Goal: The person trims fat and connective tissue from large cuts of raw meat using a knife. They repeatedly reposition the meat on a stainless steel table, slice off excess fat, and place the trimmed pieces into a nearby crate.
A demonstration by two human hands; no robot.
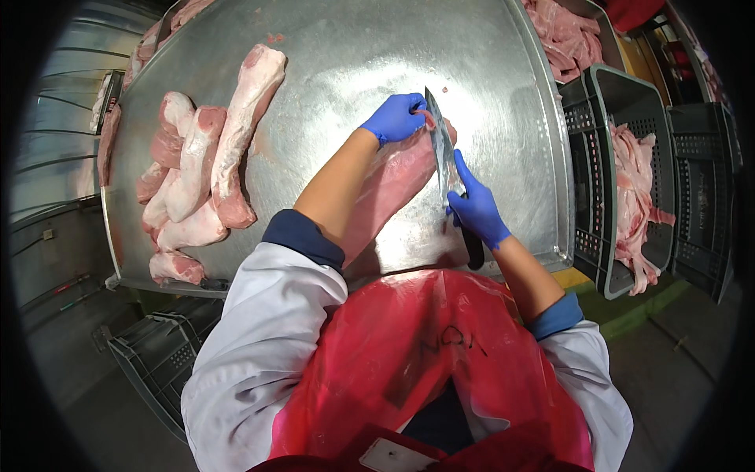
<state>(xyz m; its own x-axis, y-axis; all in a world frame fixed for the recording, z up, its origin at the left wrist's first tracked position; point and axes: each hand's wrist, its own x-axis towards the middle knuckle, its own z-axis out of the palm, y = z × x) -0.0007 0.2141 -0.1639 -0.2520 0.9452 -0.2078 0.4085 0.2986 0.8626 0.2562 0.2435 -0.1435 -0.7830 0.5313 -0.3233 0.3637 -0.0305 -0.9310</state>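
Note:
A long pale-pink loin of meat (391, 182) lies on the metal table in front of me, its near end partly behind my left forearm. My left hand (398, 118), in a blue glove, is closed at the loin's far end, pinching a small strip of meat (429, 120). In my right hand (478, 209), also blue-gloved, is a knife (442, 145) with a black handle, its index finger stretched along the blade. The blade points away from me and lies against the loin's far right end, beside my left fingertips.
Several more loins (198, 161) are heaped at the left of the steel table (330, 79). At the right edge stands a dark crate (586, 169) with meat trimmings (631, 200). Another container of meat (565, 35) is at the far right. A dark crate (161, 346) sits below at the left.

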